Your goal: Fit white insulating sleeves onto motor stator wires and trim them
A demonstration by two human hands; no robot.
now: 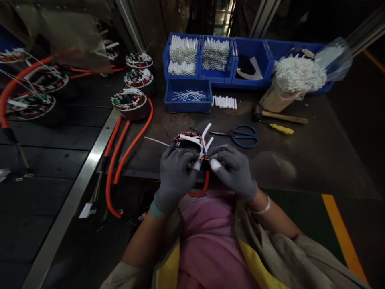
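Gripped closed in gloved left hand and right hand: wound motor stator, heavy-looking, best held below its springy white leads; scissors at two o'clock.

A factory workshop, shown by blue parts bins and wired stators.

Red-and-green wire-wound coil ring: body mostly hidden behind grey-gloved left hand and grey-gloved right hand; wire ends too small to tell. Dark item in third blue plastic bin too dim to identify. Far-left coil ring cut off by frame edge.
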